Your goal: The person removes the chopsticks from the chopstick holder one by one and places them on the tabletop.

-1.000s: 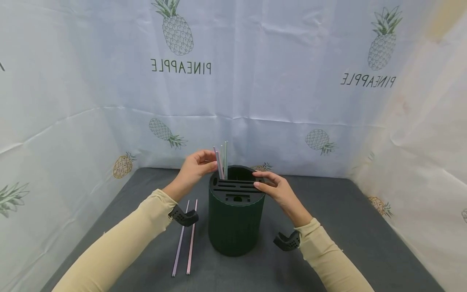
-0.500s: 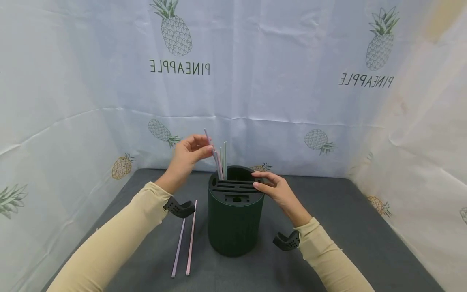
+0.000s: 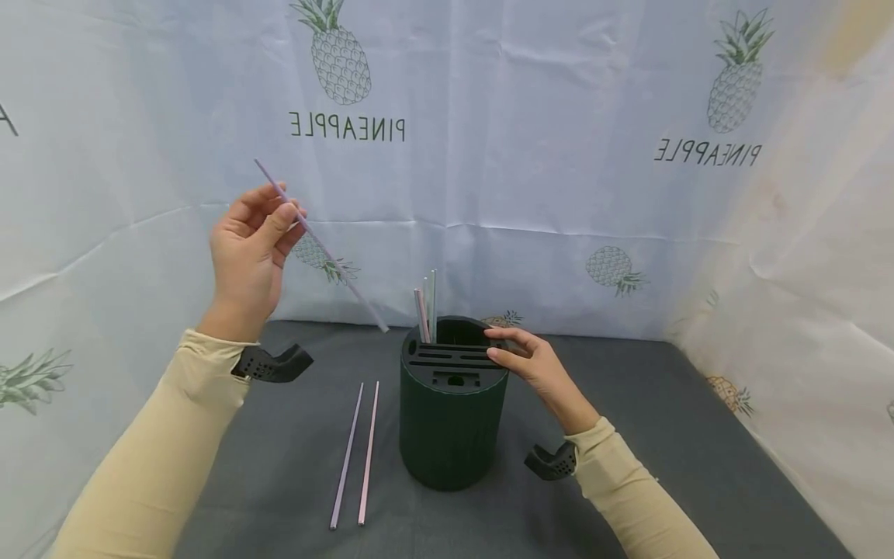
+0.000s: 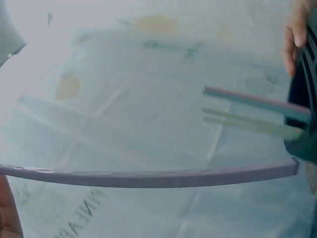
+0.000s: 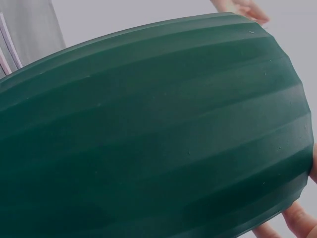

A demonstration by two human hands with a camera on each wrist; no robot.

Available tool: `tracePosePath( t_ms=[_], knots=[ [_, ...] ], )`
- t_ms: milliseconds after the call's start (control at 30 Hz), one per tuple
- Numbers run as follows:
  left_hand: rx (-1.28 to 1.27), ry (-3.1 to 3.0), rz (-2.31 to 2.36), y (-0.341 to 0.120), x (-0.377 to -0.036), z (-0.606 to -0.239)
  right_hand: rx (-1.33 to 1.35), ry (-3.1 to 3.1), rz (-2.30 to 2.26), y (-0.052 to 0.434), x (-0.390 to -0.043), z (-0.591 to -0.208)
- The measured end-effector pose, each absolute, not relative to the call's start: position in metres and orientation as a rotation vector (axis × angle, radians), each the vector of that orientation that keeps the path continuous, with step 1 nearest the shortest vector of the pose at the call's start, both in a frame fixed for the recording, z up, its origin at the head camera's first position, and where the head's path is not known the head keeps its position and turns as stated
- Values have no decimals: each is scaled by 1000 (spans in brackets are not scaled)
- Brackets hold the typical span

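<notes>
My left hand (image 3: 253, 247) is raised high at the left and pinches a purple straw (image 3: 321, 247), which slants down to the right, clear of the holder; the same straw (image 4: 148, 177) crosses the left wrist view. A dark green ribbed holder (image 3: 452, 404) stands upright on the grey table, filling the right wrist view (image 5: 153, 134). Three straws (image 3: 426, 307) stand in its back opening. My right hand (image 3: 531, 363) holds the holder's top rim from the right, fingers curled over the edge.
Two straws, one purple and one pink (image 3: 358, 454), lie side by side on the grey table (image 3: 656, 435) left of the holder. Pineapple-print cloth walls (image 3: 489, 155) close in the back and both sides.
My left hand has pulled the purple straw up out of the holder and carried it up and to the left. The right hand stayed on the rim.
</notes>
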State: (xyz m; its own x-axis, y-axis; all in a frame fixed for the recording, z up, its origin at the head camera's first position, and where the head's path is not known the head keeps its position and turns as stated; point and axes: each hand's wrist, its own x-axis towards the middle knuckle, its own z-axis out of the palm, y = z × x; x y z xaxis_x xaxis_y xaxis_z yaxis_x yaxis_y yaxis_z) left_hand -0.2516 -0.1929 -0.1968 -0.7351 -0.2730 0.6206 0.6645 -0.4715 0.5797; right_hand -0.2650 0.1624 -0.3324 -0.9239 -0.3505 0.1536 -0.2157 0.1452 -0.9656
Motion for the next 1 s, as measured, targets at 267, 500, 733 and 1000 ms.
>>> tracePosePath(
  t_ms=[267,500,733,1000],
  knots=[
    [-395,-1378,-2356,-226,-264,-257,-565,2292,-1908,163,-265,-333],
    [-162,-1832,-2343,-242,-276,-331,-564,2299,-1901,164,-266,-335],
    [-32,-2200,-2213,-252,-282,-388,-565,2297,-1895,163,-266,-335],
    [169,-2418,-2072,-243,-285,-426,-548,2310,-1891,162,-266,-333]
  ],
)
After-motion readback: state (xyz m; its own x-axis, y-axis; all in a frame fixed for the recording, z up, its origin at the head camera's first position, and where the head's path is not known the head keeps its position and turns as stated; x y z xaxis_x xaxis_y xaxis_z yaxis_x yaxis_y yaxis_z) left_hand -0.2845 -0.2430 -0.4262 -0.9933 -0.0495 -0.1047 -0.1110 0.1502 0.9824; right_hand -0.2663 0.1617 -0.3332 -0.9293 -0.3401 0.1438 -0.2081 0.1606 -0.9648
